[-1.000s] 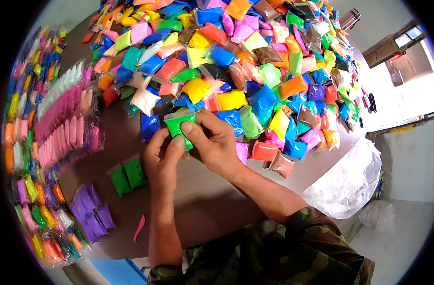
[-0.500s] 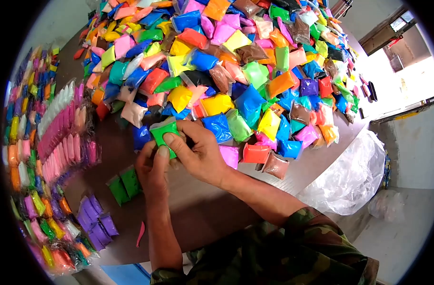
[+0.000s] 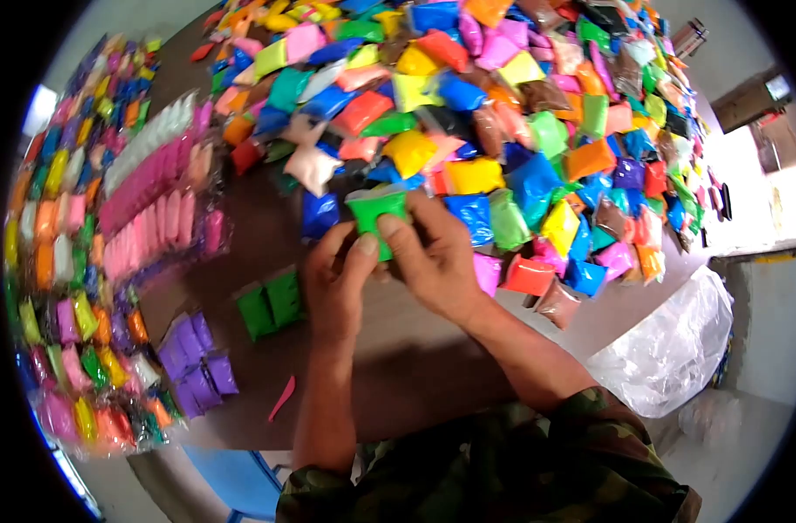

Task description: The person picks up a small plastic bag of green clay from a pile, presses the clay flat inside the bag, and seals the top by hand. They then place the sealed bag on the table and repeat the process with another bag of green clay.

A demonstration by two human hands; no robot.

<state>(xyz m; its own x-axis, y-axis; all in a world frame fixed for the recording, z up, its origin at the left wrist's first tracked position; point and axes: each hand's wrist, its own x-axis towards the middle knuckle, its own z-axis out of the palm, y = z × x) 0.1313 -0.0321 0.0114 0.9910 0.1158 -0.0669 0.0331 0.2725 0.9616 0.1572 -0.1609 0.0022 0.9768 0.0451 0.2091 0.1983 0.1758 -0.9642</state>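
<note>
A small green plastic packet (image 3: 376,207) with a clear, crimped top edge is held upright between my two hands above the table. My left hand (image 3: 339,275) grips its lower left side, the thumb pressed on the front. From the right, my right hand (image 3: 431,253) pinches it with thumb and fingers; the fingers behind the packet are partly hidden. Two more green packets (image 3: 271,303) lie side by side on the table, left of my left wrist. A group of purple packets (image 3: 197,364) sits farther left, close to a thin pink-red plastic tool (image 3: 282,398).
A large heap of mixed-colour packets (image 3: 468,174) covers the table's far side. Along the left are bagged bundles of packets (image 3: 149,209). A clear plastic bag (image 3: 668,349) hangs at the right edge, and a blue seat (image 3: 228,479) stands below the table.
The camera view has turned left, so the table and hands appear farther right. Both hands still hold the green packet, with little change in grip.
</note>
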